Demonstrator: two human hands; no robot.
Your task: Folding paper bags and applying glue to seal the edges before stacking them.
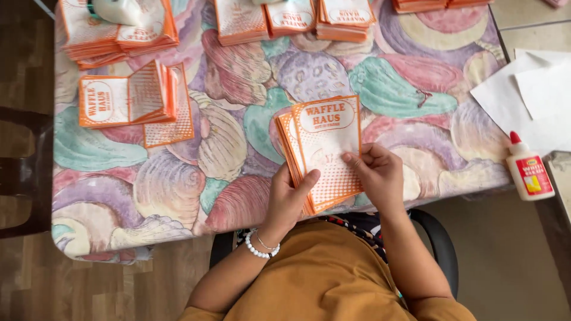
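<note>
While gripping bags [324, 148], both hands curled.

Orange-and-white paper bags [324, 148] with checked print; pastel seashell-patterned tablecloth [238, 137]; mustard shirt [321, 279].
</note>
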